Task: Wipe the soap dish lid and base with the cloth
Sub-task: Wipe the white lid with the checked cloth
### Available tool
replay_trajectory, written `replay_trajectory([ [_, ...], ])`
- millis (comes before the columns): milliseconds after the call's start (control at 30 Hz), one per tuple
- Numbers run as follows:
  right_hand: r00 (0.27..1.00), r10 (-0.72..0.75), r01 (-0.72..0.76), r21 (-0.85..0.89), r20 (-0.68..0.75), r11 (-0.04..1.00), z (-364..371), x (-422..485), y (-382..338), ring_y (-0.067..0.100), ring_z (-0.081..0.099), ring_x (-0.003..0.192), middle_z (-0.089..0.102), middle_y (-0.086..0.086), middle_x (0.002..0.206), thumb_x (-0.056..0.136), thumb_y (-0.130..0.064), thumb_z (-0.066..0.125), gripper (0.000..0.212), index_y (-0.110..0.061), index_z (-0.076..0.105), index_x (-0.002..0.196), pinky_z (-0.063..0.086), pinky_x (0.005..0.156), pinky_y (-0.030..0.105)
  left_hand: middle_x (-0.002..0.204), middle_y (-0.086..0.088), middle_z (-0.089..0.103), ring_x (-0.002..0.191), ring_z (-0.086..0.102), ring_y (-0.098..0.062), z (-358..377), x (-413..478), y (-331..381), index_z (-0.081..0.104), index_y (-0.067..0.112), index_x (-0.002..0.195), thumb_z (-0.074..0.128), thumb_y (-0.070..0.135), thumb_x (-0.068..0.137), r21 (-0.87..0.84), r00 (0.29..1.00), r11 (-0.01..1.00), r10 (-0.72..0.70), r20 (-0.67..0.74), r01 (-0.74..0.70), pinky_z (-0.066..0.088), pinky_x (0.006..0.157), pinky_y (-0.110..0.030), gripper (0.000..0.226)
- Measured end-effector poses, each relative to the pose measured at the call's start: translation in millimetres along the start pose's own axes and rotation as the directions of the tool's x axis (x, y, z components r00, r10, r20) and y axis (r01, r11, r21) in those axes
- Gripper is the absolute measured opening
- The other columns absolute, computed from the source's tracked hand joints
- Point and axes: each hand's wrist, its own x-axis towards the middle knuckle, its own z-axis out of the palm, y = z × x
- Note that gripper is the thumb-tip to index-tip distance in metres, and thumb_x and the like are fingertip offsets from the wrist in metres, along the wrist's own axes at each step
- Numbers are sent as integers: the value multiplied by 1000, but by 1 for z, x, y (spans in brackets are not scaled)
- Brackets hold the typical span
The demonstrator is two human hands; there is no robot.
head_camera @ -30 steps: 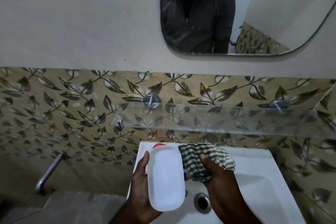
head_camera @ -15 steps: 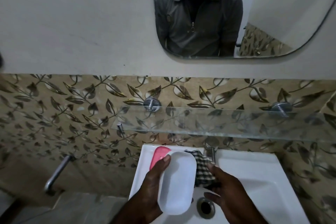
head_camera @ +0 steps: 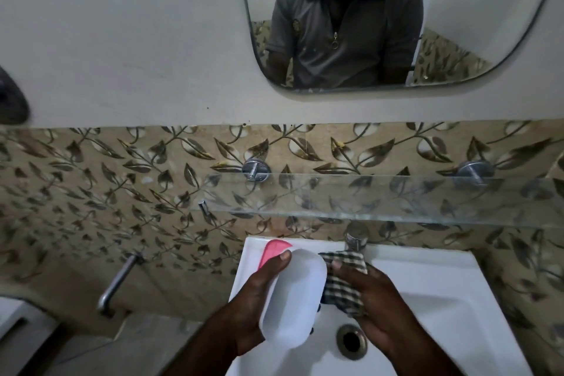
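Over the white sink (head_camera: 476, 290), the left hand (head_camera: 253, 305) grasps the white soap dish piece (head_camera: 294, 296) by its edge, thumb on top, while the right hand (head_camera: 378, 305) presses the checked cloth (head_camera: 341, 287) against its far side.

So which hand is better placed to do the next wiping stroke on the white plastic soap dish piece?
The right hand: it holds the green checked cloth pressed against the white plastic soap dish piece. The left hand is occupied gripping that piece, steadying it above the white sink.
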Motion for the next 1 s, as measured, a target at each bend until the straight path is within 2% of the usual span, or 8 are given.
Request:
replay_trajectory([
  [133, 972, -215, 217, 1, -97, 976, -13, -3, -5, 43, 69, 96, 71, 26, 105, 87, -2, 64, 29, -1, 63, 116, 53, 90, 57, 104, -18, 68, 85, 66, -31, 1, 5, -9, 63, 8, 126, 78, 59, 66, -91, 994, 992, 81, -72, -87, 53, 75, -42, 80],
  [267, 900, -426, 403, -198, -92, 894, -6, -20, -3, 32, 73, 88, 76, 9, 97, 84, -2, 71, 27, -20, 65, 104, 60, 71, 44, 105, -12, 68, 90, 64, -27, 9, 10, -16, 66, 11, 120, 82, 59, 60, -189, 980, 966, 152, -126, -175, 48, 82, -41, 78],
  [400, 822, -569, 487, -512, -6, 708, 30, -31, 10, 14, 71, 89, 75, -4, 97, 79, -4, 76, 35, -22, 67, 107, 58, 79, 35, 108, -4, 74, 98, 70, -20, 27, 21, -29, 71, 20, 110, 66, 68, 72, -26, 936, 964, 249, -250, -263, 55, 83, -35, 61],
  [500, 868, -481, 461, -561, 123, 688, 49, -37, 18, 8, 69, 76, 73, -7, 82, 74, -9, 68, 25, -23, 69, 95, 57, 72, 31, 96, -10, 73, 89, 71, -21, 37, 23, -26, 72, 12, 105, 52, 64, 83, -94, 949, 966, 214, -232, -241, 56, 76, -31, 60],
  [667, 961, -140, 225, -377, 240, 898, 43, -37, 9, 22, 71, 71, 74, 10, 78, 74, -9, 61, 13, -13, 71, 81, 58, 65, 36, 100, -16, 70, 88, 68, -26, 32, 23, -18, 66, 7, 120, 45, 66, 87, -97, 944, 963, 223, -245, -253, 54, 83, -38, 71],
  [767, 967, -236, 252, -269, 92, 930, 56, -23, -6, 23, 73, 69, 74, 9, 74, 83, 0, 59, 15, -8, 71, 80, 57, 60, 30, 102, -14, 73, 89, 72, -25, 32, 29, -18, 71, 11, 111, 42, 62, 90, -166, 964, 962, 186, -189, -218, 59, 73, -36, 63],
  [867, 930, -343, 365, -421, 131, 830, 65, -23, -4, 17, 70, 65, 71, 2, 68, 76, -8, 60, 10, -14, 68, 75, 58, 60, 31, 105, -14, 72, 92, 71, -25, 26, 27, -11, 71, 10, 113, 42, 62, 90, -156, 954, 956, 213, -210, -248, 58, 72, -35, 64],
  [1000, 947, -61, 208, -456, 317, 865, 62, -38, 10, 15, 40, 44, 45, 17, 58, 73, 5, 53, 4, 5, 49, 71, 32, 42, 22, 108, -23, 65, 93, 65, -30, 17, 24, -4, 61, 3, 123, 46, 66, 86, -89, 933, 964, 218, -285, -252, 54, 82, -38, 75],
])
